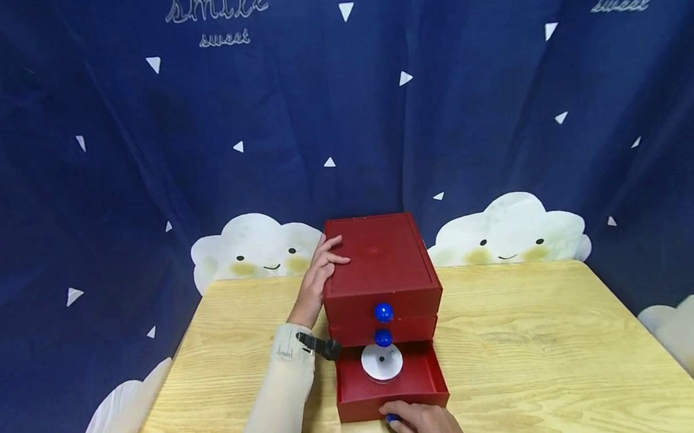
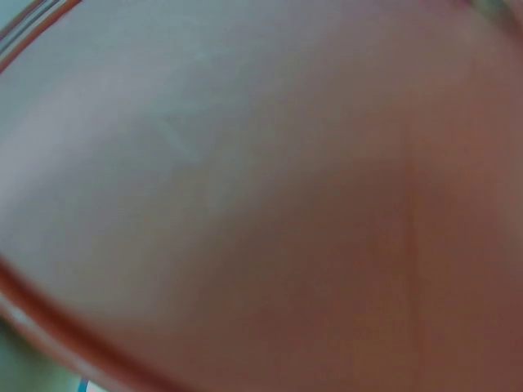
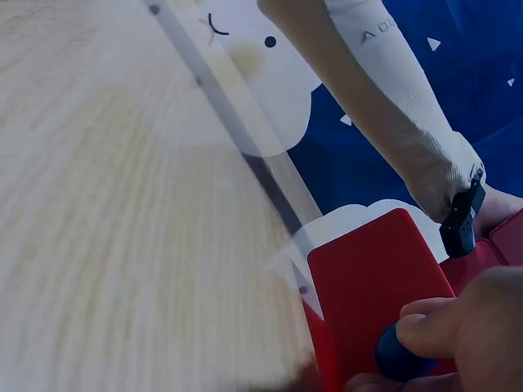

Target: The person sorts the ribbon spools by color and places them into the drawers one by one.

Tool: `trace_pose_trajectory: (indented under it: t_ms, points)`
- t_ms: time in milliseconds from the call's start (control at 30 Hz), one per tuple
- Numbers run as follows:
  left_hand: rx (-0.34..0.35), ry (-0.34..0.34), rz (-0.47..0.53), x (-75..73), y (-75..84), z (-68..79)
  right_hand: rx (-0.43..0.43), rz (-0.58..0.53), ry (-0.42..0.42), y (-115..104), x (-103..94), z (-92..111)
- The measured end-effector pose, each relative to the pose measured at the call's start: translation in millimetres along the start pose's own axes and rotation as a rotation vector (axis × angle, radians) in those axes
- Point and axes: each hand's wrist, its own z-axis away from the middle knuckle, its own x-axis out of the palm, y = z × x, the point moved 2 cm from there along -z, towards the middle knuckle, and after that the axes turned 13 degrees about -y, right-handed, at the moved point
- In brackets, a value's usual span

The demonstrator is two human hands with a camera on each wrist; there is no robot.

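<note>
A red drawer cabinet [image 1: 380,254] stands on the wooden table with its lowest drawer [image 1: 359,411] pulled out. Inside that drawer lies a white round disc [image 1: 373,362] with a dark spot at its centre. My left hand [image 1: 316,285] rests on the cabinet's upper left edge, fingers spread over the top. At the front, my right hand [image 1: 430,429] pinches the blue knob [image 1: 392,417] of the open drawer. The right wrist view shows thumb and fingers around this knob [image 3: 398,356] against the red drawer front [image 3: 376,278]. A blurred reddish-brown surface fills the left wrist view.
Two upper drawers are closed, each with a blue knob: the top knob [image 1: 383,312] and the middle knob [image 1: 384,337]. The pale wooden table [image 1: 535,351] extends to both sides. Behind it hangs a dark blue curtain [image 1: 363,106] with clouds and triangles.
</note>
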Motion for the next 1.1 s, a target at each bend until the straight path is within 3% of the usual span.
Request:
trace_pose_trajectory:
  t_ms: [200,400,1100]
  points:
    - [0.012,0.024,0.003,-3.0,-23.9,0.0,-0.054,-0.01,0.051,5.0,-4.8,-7.2]
    - [-0.008,0.002,0.011,-0.5,3.0,2.7,-0.09,0.032,0.108,7.9,-6.0,-12.6]
    - [-0.008,-0.028,-0.009,-1.0,8.0,0.6,-0.116,0.066,0.212,21.5,-9.5,-35.8]
